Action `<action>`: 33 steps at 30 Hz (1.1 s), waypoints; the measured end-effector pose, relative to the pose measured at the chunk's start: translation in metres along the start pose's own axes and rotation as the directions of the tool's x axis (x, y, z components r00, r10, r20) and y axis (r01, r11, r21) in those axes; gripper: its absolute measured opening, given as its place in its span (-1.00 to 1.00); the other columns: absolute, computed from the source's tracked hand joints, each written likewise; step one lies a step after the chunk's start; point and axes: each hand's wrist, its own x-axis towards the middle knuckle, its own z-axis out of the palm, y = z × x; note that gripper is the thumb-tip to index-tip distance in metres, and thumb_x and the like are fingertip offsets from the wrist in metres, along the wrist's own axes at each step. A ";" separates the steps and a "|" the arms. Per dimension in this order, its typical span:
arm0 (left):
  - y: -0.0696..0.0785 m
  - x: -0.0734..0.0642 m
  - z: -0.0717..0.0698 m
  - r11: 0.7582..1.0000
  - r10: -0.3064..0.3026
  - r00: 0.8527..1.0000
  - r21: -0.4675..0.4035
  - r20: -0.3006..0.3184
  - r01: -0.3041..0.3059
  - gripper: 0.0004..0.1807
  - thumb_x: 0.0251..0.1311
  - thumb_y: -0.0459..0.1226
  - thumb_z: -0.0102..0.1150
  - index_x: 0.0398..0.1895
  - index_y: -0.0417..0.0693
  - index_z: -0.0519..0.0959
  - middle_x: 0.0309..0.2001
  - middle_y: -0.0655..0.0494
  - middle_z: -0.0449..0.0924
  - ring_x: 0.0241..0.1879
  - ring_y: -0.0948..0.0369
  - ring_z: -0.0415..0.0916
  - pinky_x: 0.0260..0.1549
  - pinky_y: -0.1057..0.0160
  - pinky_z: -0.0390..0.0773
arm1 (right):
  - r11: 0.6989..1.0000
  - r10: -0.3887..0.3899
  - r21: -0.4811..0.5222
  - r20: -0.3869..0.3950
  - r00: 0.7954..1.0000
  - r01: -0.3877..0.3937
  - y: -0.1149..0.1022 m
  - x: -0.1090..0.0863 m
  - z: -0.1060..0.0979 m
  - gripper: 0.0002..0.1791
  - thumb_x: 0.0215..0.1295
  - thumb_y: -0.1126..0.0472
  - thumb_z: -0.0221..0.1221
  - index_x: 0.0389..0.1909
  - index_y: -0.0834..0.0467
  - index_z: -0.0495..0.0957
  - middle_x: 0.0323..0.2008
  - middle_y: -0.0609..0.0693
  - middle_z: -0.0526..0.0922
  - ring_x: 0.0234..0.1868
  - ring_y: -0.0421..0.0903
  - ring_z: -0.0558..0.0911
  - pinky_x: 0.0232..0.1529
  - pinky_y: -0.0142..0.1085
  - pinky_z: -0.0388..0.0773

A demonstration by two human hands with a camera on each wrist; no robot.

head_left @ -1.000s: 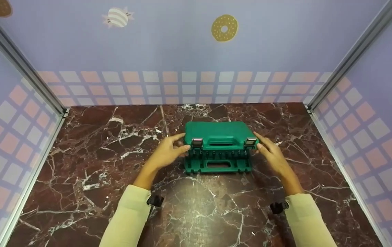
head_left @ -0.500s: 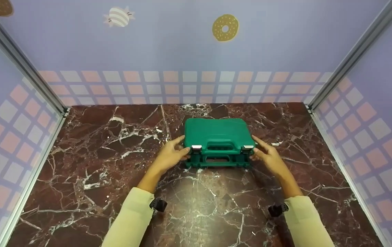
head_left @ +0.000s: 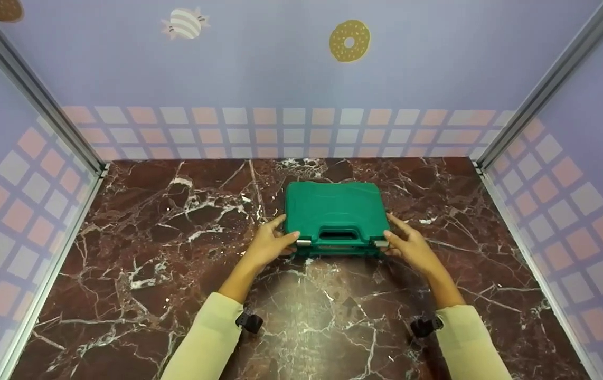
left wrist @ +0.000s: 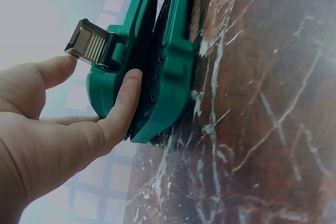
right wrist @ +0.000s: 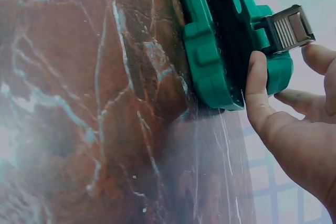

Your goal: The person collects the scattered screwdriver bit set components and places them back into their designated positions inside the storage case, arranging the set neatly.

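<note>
A green plastic carrying case [head_left: 336,203] lies on the marble-patterned table, its lid tilted slightly above the base with a narrow gap at the front. At its left front corner, my left hand [head_left: 269,244] holds the lid, the thumb by a metal latch [left wrist: 90,44] and one finger inside the gap. My right hand [head_left: 412,249] grips the opposite corner likewise, its thumb touching the other metal latch [right wrist: 290,29]. Both latches are flipped up and unfastened. Through the gap the dark interior shows little; the contents are hidden.
The dark red table [head_left: 185,295] with white veins extends around the case. A lilac back wall [head_left: 259,68] with a pink and white checked band stands behind it. Side walls with metal corner rails rise at left and right. Each wrist wears a small black camera.
The lid has swung down toward the base, both hands moving with it, so the front gap has narrowed and the interior row of slots has gone out of the head view.
</note>
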 end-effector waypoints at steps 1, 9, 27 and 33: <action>-0.001 0.000 0.001 1.000 -0.004 1.000 -0.009 -0.005 0.004 -0.18 0.35 -0.38 0.29 0.58 -0.37 0.11 -0.25 -0.28 0.70 -0.33 0.00 0.77 -0.12 -0.08 0.75 | 1.000 0.009 0.011 0.004 1.000 -0.009 0.000 -0.001 0.001 -0.23 0.60 0.17 0.07 0.65 0.21 -0.05 0.20 0.34 0.45 -0.22 -0.15 0.71 -0.13 -0.34 0.71; -0.005 -0.004 0.004 0.997 0.026 0.999 0.080 -0.041 -0.023 0.01 0.01 -0.55 0.45 0.56 -0.37 0.15 -0.30 -0.20 0.66 -0.46 0.21 0.60 -0.40 0.18 0.73 | 0.998 0.030 -0.052 0.027 0.999 -0.029 0.005 -0.002 0.003 -0.08 0.47 0.25 0.22 0.67 0.14 -0.10 0.38 0.44 0.32 -0.06 -0.07 0.66 -0.08 -0.25 0.72; -0.014 -0.010 0.020 0.902 0.156 0.950 0.432 -0.270 -0.026 -0.07 -0.24 -0.46 0.60 0.38 -0.34 0.47 -0.10 -0.31 0.62 0.02 -0.15 0.53 0.13 -0.09 0.55 | 0.971 -0.093 -0.223 -0.037 0.995 0.083 0.013 -0.003 0.012 -0.03 0.30 0.44 0.33 0.61 0.35 -0.01 0.31 0.57 0.20 -0.26 -0.15 0.65 -0.29 -0.45 0.64; -0.014 -0.010 0.022 0.907 0.123 0.950 0.422 -0.288 0.011 -0.12 -0.23 -0.47 0.56 0.35 -0.34 0.50 -0.10 -0.30 0.58 -0.09 -0.10 0.53 0.00 -0.04 0.59 | 0.959 -0.166 -0.242 -0.061 0.984 0.146 0.019 -0.002 0.015 -0.05 0.21 0.51 0.36 0.57 0.39 0.08 0.33 0.52 0.38 -0.08 0.04 0.61 -0.30 -0.49 0.58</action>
